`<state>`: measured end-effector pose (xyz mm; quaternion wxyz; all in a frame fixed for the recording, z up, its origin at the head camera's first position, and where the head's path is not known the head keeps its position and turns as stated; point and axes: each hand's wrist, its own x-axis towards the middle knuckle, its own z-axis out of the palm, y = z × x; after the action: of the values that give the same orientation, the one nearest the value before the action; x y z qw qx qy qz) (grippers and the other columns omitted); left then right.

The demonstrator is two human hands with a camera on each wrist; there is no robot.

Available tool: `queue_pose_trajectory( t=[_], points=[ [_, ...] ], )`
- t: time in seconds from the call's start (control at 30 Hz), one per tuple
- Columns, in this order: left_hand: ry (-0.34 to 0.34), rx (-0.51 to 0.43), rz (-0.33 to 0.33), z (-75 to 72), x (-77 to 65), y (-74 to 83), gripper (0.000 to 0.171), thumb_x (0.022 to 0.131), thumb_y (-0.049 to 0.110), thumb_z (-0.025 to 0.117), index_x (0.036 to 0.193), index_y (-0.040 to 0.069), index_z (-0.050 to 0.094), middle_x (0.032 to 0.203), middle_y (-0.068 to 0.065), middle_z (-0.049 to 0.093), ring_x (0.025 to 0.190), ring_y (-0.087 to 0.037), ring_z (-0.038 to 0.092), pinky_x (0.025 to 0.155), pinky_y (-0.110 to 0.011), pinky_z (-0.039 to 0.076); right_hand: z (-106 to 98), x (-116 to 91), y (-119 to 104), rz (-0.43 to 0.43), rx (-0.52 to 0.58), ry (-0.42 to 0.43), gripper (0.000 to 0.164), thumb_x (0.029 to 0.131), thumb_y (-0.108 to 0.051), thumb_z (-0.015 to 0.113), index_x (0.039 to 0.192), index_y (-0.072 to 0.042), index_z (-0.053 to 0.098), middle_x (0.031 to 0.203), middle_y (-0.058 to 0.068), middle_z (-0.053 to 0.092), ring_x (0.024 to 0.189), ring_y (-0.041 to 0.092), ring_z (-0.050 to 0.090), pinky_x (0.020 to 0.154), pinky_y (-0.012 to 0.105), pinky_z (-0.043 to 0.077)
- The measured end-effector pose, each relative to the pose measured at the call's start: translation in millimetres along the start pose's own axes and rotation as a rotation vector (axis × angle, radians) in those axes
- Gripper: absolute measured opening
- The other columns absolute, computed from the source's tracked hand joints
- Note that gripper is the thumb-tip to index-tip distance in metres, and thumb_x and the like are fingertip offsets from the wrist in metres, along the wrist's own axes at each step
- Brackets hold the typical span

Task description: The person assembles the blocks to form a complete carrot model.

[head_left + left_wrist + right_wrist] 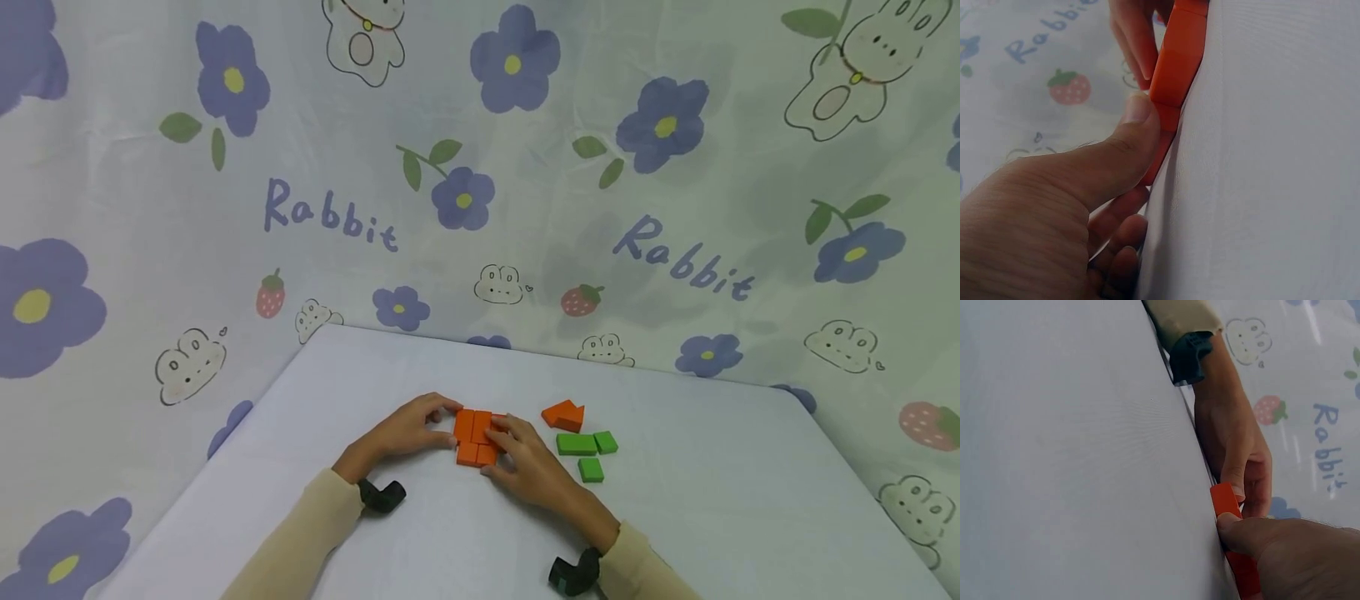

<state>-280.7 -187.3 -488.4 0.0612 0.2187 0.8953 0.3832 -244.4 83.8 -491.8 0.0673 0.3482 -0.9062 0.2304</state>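
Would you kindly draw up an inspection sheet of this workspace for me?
Surface: white tabletop, looks flat.
Job's things: orange blocks, set close together between the hands, partly covered.
Clutter: loose orange pieces and three green blocks lie apart, beyond the right hand.
Hands: left hand touches the group's left side; right hand touches its right part.
Wrists: a dark device on each.
Cables: nothing plainly seen.
Surroundings: backdrop printed with flowers, strawberries, rabbits and "Rabbit".

The left grip (411,427) and right grip (531,467) touch clustered orange blocks (464,426), green blocks (576,445) lying nearby.
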Motion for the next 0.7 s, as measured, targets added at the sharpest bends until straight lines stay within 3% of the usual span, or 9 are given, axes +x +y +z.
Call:
queue_pose_trajectory(
  t=[0.7],
  points=[
    [-0.002, 0.020, 0.010, 0.8, 2.0, -2.9, 0.058, 0.085, 0.041, 0.079, 0.135, 0.021, 0.060, 0.127, 0.003, 0.061, 0.104, -0.015, 0.052, 0.093, -0.040, 0.048, 0.5, 0.0, 0.8, -0.016, -0.008, 0.015, 0.058, 0.089, -0.038, 0.075, 0.138, -0.011, 0.059, 0.149, 0.006, 0.049, 0.144, 0.029, 0.040, 0.112, 0.045, 0.040]
  ],
)
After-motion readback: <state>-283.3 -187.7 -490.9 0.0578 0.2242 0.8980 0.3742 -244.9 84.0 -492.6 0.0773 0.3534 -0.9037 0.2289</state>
